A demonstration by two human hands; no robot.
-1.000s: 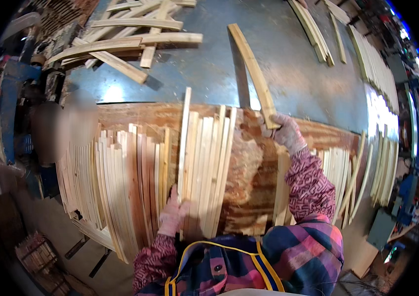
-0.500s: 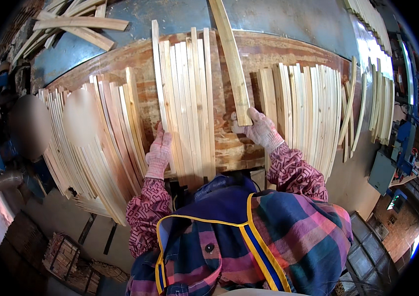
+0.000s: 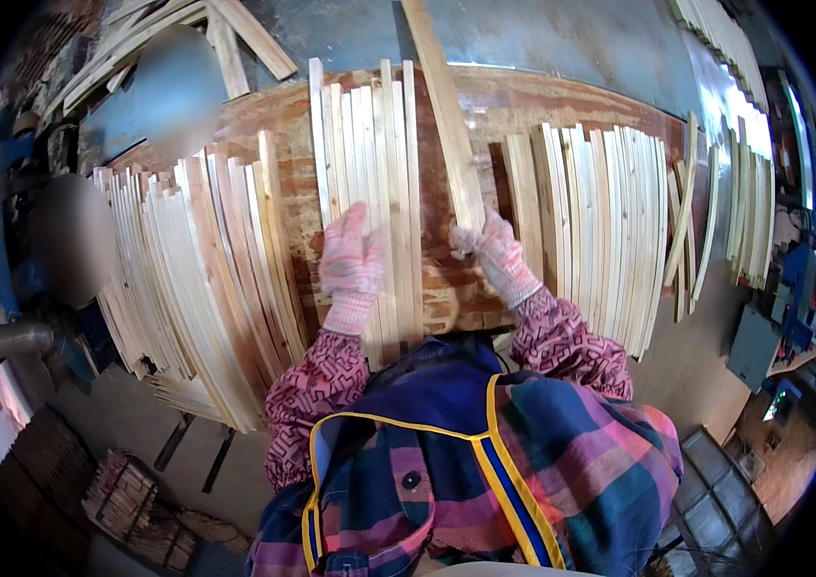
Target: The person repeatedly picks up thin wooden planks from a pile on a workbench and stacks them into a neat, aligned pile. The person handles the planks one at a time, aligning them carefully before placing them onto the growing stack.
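Observation:
My right hand (image 3: 498, 258), in a pinkish-white knit glove, is closed around the near end of a wooden board (image 3: 444, 115). This board slants away over the brown worktop to the far edge and onto the blue-grey surface. To the left, a group of narrow wooden strips (image 3: 394, 192) lies side by side, their far ends uneven. My left hand (image 3: 352, 258), gloved alike, rests over the left strips of this group with its fingers stretched forward. Its thumb side is partly hidden. Patterned pink sleeves cover both forearms.
A wide row of strips (image 3: 187, 260) lies at the left, another (image 3: 610, 221) at the right. Loose boards (image 3: 254, 38) are heaped at the far left, and crossed strips (image 3: 685, 212) lie at the far right. The worktop (image 3: 485, 298) shows between the groups.
My left hand has moved right, from the outer edge of the middle strips to on top of them. My right hand still grips the board. Loose boards at the far left lie differently.

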